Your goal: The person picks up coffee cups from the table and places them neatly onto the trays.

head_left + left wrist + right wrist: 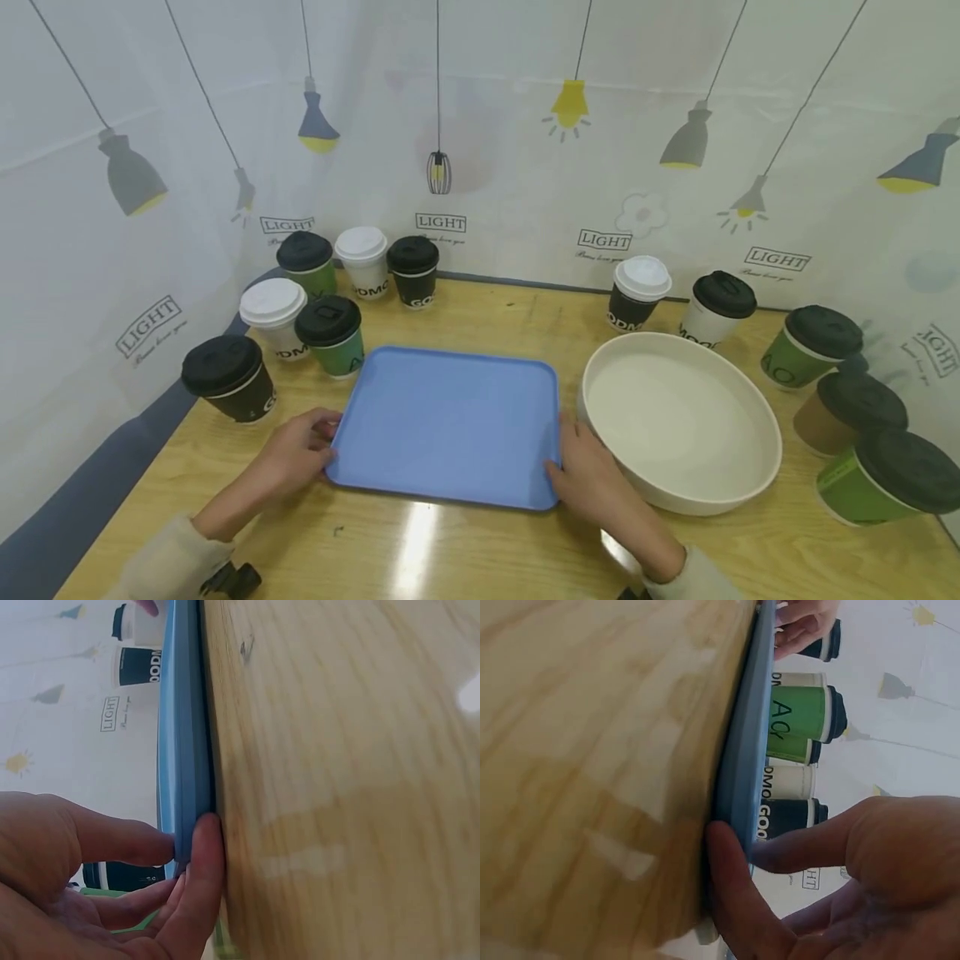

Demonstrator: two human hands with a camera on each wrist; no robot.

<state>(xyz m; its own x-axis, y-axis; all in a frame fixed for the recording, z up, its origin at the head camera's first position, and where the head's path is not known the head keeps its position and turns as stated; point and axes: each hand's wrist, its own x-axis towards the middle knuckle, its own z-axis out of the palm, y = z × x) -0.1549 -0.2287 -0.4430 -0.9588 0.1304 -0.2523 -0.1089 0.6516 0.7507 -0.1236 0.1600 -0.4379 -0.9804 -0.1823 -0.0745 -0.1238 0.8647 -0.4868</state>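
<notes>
Pinching blue rectangular plastic tray [450, 425] by opposite short sides, apparently for balance: left hand [294, 450] and right hand [592, 468] each thumb over rim, fingers curled beneath. Tray on or just above wooden table [337, 554], between green black-lidded paper cup [341, 352] and round cream dish [678, 417].

The tray [450, 425] is a flat, plain blue rectangle with 4 rounded corners and a low raised rim. It sits right side up and close to level over the wooden table [495, 321], its 2 long edges running roughly from 9 to 3 o'clock. The left hand [294, 457] pinches its rim between 8 and 9 o'clock, the right hand [594, 472] between 3 and 4, thumbs above and fingertips low. A round cream dish [678, 417] stands just beside it at 3 o'clock.
</notes>
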